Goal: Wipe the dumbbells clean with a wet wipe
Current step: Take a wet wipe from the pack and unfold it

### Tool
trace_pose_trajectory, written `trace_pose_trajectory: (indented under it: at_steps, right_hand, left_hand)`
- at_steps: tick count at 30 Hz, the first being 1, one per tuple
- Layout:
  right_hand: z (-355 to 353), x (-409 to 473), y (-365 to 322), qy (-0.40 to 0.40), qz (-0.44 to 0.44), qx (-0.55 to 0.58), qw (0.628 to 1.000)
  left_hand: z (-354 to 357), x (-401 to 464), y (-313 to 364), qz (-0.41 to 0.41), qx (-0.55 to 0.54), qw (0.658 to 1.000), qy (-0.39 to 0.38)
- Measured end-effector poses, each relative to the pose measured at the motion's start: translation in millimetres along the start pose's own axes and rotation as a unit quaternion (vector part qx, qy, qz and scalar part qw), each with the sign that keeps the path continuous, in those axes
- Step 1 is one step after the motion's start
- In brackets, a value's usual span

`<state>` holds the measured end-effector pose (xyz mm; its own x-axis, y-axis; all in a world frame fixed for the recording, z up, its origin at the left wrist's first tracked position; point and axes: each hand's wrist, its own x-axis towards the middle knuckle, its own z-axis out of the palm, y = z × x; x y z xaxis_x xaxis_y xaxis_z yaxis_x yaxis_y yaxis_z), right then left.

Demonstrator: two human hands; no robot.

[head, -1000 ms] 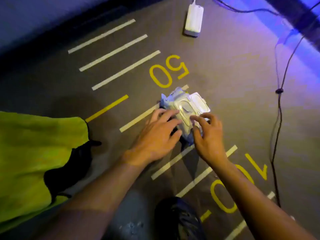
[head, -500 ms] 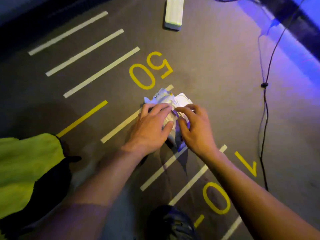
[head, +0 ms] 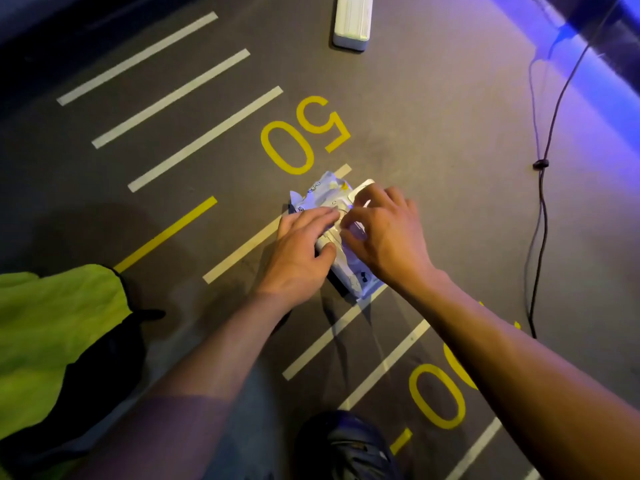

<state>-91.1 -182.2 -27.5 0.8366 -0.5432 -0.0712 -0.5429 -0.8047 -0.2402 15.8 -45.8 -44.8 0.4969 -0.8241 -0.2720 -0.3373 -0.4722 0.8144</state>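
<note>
Since before, our right hand (head: 384, 233) slid onto the wipe pack's (head: 322, 197) opening, seemingly pinching; left hand (head: 301, 251) pressed flat. Wipes might clump.

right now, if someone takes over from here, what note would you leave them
Left hand: lies on the wipe pack, pinning it to the floor.
Right hand: fingers curled at the pack's lid; whether it pinches a wipe can't be told.
Done: pack reached, lid open.
Left: pull a wipe, wipe the dumbbells. No dumbbells in view.
</note>
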Motion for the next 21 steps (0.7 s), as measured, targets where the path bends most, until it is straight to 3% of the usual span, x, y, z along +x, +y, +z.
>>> trace_pose_trajectory:
  at_steps: [21]
  right_hand:
    - [-5.1,11.2,-31.0,-0.086,0.080,-0.086,0.989]
  left_hand:
    - [3.1,-4.6,6.7,-0.001,0.012,1.000,0.012]
